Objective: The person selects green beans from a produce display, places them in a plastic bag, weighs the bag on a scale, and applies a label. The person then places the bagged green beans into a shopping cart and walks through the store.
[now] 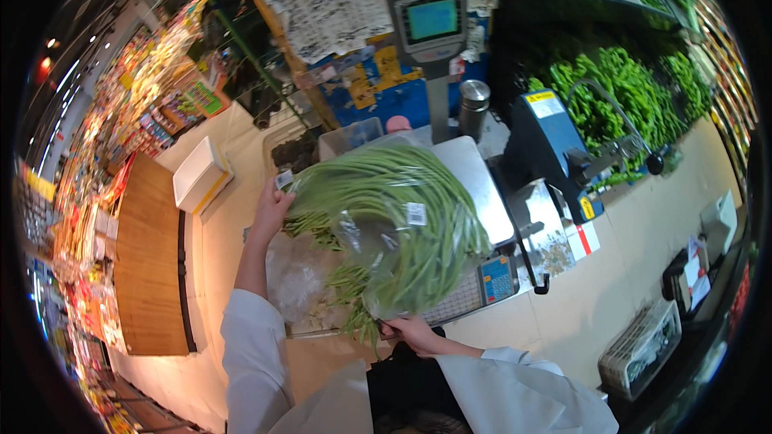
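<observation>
A large bundle of long green beans [434, 193] in clear plastic lies curved in front of me, partly over the metal weighing plate [482, 193] of a scale. A barcode label [416, 214] is stuck on the plastic. My left hand [275, 208] pinches the bag's edge at the bundle's left end, beside a small white label [284, 179]. At the near side of the bundle, my right hand [410, 331] grips the lower end of the bag by the bean tips. The scale's keypad [498, 279] shows at the right, and its display [432, 18] stands on a post behind.
Right of the scale stands a blue bag-sealing device [552, 150] with a metal arm. Green peppers [621, 96] are piled behind it. A steel canister [474, 105] stands by the display post. A white foam box [202, 175] is at the left, a plastic crate [640, 346] at the lower right.
</observation>
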Demonstrator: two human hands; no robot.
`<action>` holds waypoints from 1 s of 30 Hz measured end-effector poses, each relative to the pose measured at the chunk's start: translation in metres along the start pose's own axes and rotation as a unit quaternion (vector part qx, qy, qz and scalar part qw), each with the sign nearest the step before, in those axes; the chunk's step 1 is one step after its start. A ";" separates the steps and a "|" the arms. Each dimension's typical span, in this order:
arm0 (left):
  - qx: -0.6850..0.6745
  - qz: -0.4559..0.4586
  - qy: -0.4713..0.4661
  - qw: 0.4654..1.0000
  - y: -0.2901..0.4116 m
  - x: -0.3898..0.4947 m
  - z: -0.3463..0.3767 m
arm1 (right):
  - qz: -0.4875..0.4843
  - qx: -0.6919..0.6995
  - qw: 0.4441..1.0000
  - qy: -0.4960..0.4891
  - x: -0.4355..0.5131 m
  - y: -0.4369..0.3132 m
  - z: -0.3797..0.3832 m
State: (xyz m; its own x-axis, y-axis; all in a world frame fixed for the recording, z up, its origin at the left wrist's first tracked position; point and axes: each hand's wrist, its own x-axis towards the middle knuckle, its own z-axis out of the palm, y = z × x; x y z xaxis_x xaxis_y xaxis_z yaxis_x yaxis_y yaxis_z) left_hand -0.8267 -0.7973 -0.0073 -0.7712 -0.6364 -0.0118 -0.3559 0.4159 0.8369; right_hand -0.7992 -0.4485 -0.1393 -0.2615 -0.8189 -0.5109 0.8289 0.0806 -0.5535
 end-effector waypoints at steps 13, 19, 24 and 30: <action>-0.280 0.022 0.107 0.954 0.062 -0.130 -0.092 | -0.252 -0.033 0.967 -0.028 -0.038 -0.085 0.050; -0.431 0.028 0.164 0.887 0.037 -0.245 -0.183 | -0.335 -0.027 0.939 -0.068 -0.017 -0.090 0.130; -0.552 0.002 0.230 0.802 -0.035 -0.368 -0.255 | -0.265 -0.062 0.953 -0.132 0.030 -0.027 0.220; -0.595 -0.003 0.297 0.747 -0.141 -0.492 -0.329 | -0.151 -0.067 0.974 -0.155 0.079 0.117 0.322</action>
State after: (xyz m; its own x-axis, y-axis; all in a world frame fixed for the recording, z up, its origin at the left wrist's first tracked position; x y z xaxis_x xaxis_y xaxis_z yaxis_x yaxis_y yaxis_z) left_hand -0.2240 -0.7565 0.0604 -0.2765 -0.9585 -0.0690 0.6354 -0.2361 0.7352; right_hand -0.5637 -0.6863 -0.0323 -0.3033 -0.9476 -0.0999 0.6610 -0.1337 -0.7384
